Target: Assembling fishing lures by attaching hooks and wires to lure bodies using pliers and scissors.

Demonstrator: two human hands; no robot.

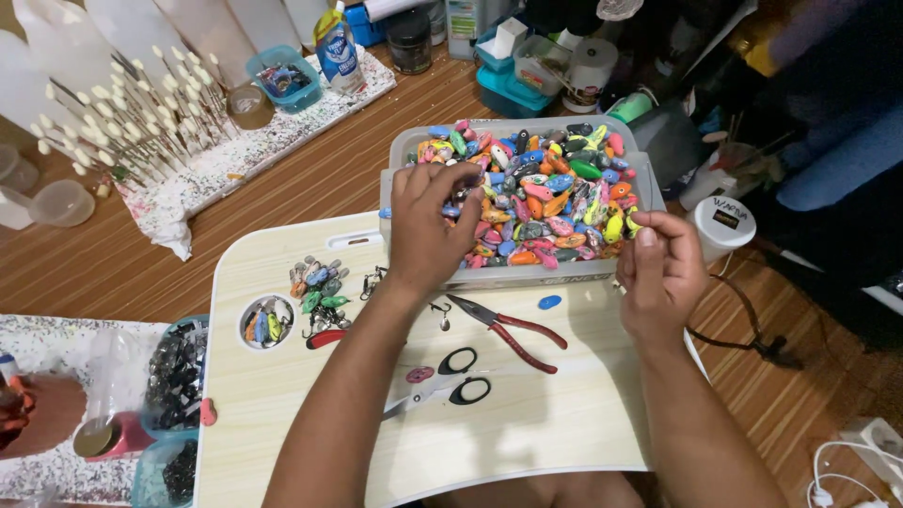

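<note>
A: While the left hand reaches into the grey plastic tray of small painted oval lure bodies at the far edge of the pale wooden lap desk, what is the right hand doing?

B: It hovers at the tray's right corner, fingers pinched on something tiny; I cannot tell what. The left fingers curl down among the coloured pieces, closing on one or more, hidden under the hand.

A: How far along does it look?

B: Early, I'd judge. The tray is heaped full, while only a small cluster of lures fitted with hooks lies near the desk's left edge, a few more in the round cup hole.

A: Tools?

B: Red-handled pliers and black-handled scissors lie untouched mid-desk, between the forearms.
</note>
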